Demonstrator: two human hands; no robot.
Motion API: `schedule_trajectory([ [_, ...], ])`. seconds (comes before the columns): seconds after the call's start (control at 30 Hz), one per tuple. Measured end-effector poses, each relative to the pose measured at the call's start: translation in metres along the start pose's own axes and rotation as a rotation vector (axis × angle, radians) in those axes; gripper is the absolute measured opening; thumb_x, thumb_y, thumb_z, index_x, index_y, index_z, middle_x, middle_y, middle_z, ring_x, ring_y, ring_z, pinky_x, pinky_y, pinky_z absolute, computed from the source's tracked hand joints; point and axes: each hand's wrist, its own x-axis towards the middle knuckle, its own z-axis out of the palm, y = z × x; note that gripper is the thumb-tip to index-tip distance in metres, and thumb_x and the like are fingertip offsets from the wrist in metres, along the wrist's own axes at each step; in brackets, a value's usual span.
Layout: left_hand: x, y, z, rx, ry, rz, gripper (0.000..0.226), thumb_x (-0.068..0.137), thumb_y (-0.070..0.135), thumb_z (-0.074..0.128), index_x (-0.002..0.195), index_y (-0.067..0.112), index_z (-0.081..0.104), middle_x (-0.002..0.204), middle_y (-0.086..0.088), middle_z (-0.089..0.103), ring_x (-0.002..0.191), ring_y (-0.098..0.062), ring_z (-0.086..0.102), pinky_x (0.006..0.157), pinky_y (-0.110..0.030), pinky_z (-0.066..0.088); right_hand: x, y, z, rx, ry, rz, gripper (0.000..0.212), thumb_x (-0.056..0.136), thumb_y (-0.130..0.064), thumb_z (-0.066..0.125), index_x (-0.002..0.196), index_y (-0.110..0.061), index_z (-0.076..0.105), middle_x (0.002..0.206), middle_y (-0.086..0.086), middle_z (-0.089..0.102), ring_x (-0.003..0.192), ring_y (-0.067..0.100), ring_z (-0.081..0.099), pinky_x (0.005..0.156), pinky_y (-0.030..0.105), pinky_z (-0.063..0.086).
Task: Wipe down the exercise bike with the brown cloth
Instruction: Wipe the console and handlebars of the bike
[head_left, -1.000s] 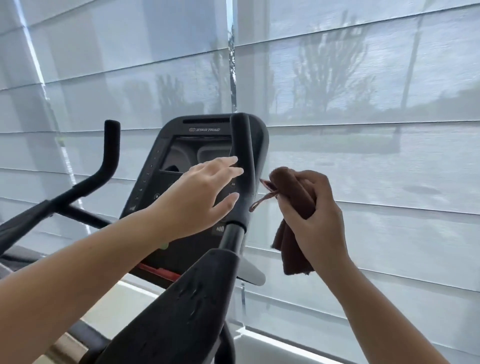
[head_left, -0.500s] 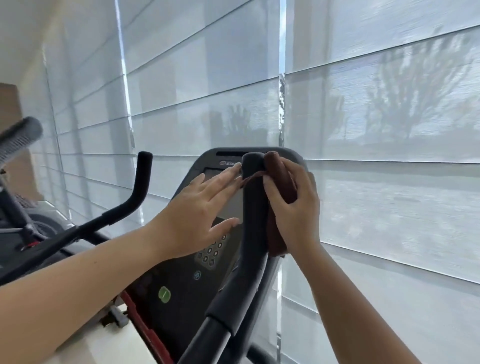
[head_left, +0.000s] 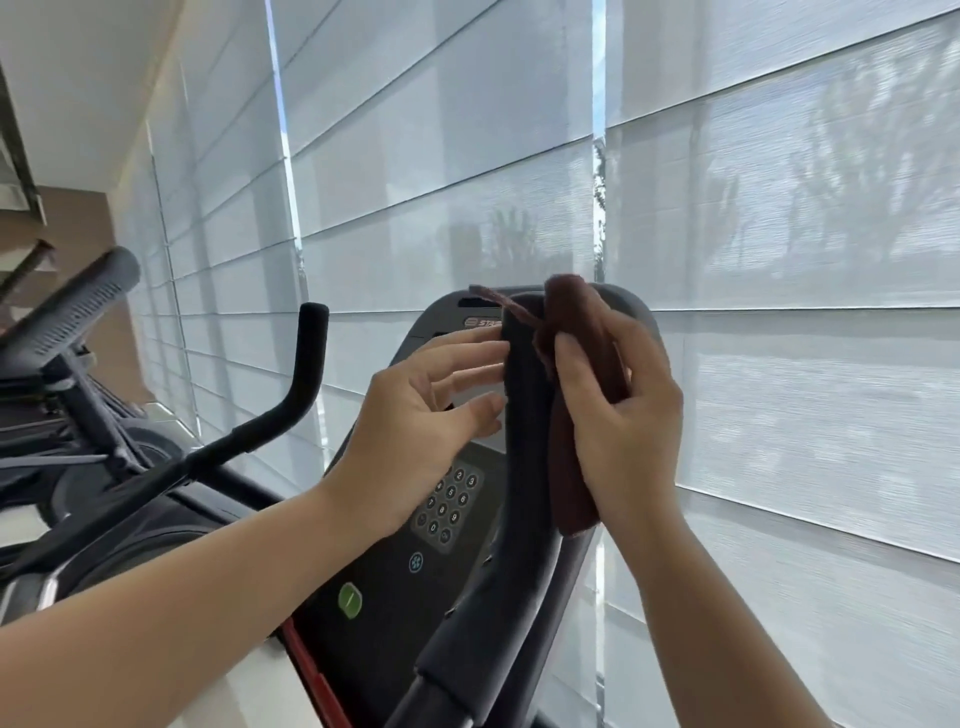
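Note:
The exercise bike's black console (head_left: 441, 561) with a number keypad stands in front of me. Its right handlebar (head_left: 524, 431) rises upright past the console. My right hand (head_left: 618, 415) grips the brown cloth (head_left: 576, 483), wrapped around the top of that handlebar. The cloth's lower end hangs down the bar's right side. My left hand (head_left: 421, 415) hovers just left of the bar with its fingers straight, fingertips at the bar's edge. The bike's left handlebar (head_left: 306, 374) stands free further left.
Pale window blinds (head_left: 779, 260) fill the wall close behind the bike. Another exercise machine (head_left: 67, 322) with a dark grip stands at the far left. A pale floor strip shows at the bottom left.
My right hand brought the cloth from beside the right handlebar up onto its top and now wraps it there. My left hand stayed next to the bar. The view shifted upward and left.

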Motion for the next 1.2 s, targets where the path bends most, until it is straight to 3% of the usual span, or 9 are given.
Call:
schedule_trajectory([
  [0.17,0.001,-0.005,0.008,-0.084,0.082,-0.053,0.041,0.076,-0.01,0.062,0.106,0.017,0.062,0.104,0.003,0.069,0.099,-0.013,0.064,0.07,-0.028,0.056,-0.085,0.007,-0.005,0.102,0.119,0.071,0.033,0.075,-0.01,0.062,0.106,-0.019,0.067,0.111,0.001,0.061,0.111,0.006,0.055,0.088,0.007,0.041],
  [0.27,0.002,-0.004,0.008,-0.134,0.075,-0.087,0.039,0.073,-0.007,0.063,0.103,0.018,0.064,0.1,0.005,0.07,0.099,-0.015,0.064,0.068,-0.025,0.055,-0.05,0.003,0.0,0.116,0.102,0.149,0.026,0.08,-0.017,0.065,0.098,-0.034,0.068,0.105,-0.004,0.065,0.102,0.006,0.06,0.089,0.02,0.046],
  [0.33,0.001,-0.004,0.007,-0.172,0.068,-0.1,0.038,0.072,-0.004,0.064,0.102,0.019,0.065,0.099,0.003,0.071,0.099,-0.018,0.064,0.069,-0.024,0.054,-0.007,-0.001,0.001,0.09,0.058,0.163,0.02,0.083,-0.019,0.064,0.1,-0.03,0.067,0.102,-0.001,0.065,0.097,0.006,0.06,0.09,0.026,0.047],
  [0.5,0.001,-0.005,0.006,-0.224,0.034,-0.136,0.036,0.071,-0.001,0.064,0.099,0.021,0.068,0.106,-0.001,0.07,0.1,-0.02,0.064,0.072,-0.026,0.055,-0.027,0.005,0.0,0.135,0.08,0.136,0.025,0.082,-0.024,0.064,0.105,-0.033,0.066,0.108,-0.005,0.064,0.105,0.004,0.058,0.09,0.019,0.045],
  [0.67,0.002,-0.007,0.006,-0.209,0.049,-0.177,0.041,0.072,0.0,0.062,0.104,0.024,0.066,0.096,0.003,0.071,0.094,-0.018,0.066,0.068,-0.024,0.054,-0.077,0.01,0.001,0.199,0.158,0.182,0.031,0.078,-0.02,0.064,0.103,-0.037,0.067,0.109,-0.008,0.066,0.109,0.011,0.059,0.096,0.041,0.047],
  [0.8,0.0,-0.006,0.007,-0.257,0.068,-0.206,0.045,0.068,0.003,0.063,0.109,0.021,0.065,0.096,-0.001,0.07,0.095,-0.02,0.065,0.078,-0.029,0.055,0.003,0.002,0.001,0.102,0.034,0.174,0.021,0.085,-0.021,0.063,0.105,-0.024,0.067,0.099,-0.005,0.068,0.096,0.005,0.061,0.088,0.022,0.047],
  [0.9,0.0,-0.006,0.007,-0.276,0.07,-0.242,0.043,0.074,-0.003,0.06,0.11,0.02,0.065,0.099,-0.005,0.068,0.095,-0.021,0.064,0.082,-0.031,0.054,-0.007,0.004,0.0,0.128,0.025,0.204,0.025,0.084,-0.024,0.063,0.109,-0.026,0.066,0.104,-0.005,0.068,0.1,0.005,0.061,0.09,0.025,0.047],
  [1.03,0.001,-0.005,0.006,-0.283,0.033,-0.247,0.041,0.079,-0.007,0.057,0.108,0.021,0.065,0.093,-0.001,0.071,0.09,-0.017,0.067,0.069,-0.023,0.055,-0.082,0.01,-0.003,0.127,0.128,0.215,0.032,0.077,-0.032,0.064,0.107,-0.042,0.064,0.108,-0.014,0.067,0.105,0.003,0.06,0.091,0.022,0.047],
  [1.2,-0.002,-0.001,0.002,-0.374,-0.019,-0.343,0.04,0.078,-0.01,0.055,0.102,0.02,0.067,0.086,0.002,0.072,0.082,-0.013,0.068,0.063,-0.019,0.054,-0.013,-0.002,0.003,-0.033,0.073,0.155,0.025,0.085,-0.023,0.063,0.109,-0.027,0.065,0.106,-0.007,0.068,0.101,0.006,0.06,0.088,0.016,0.045],
])
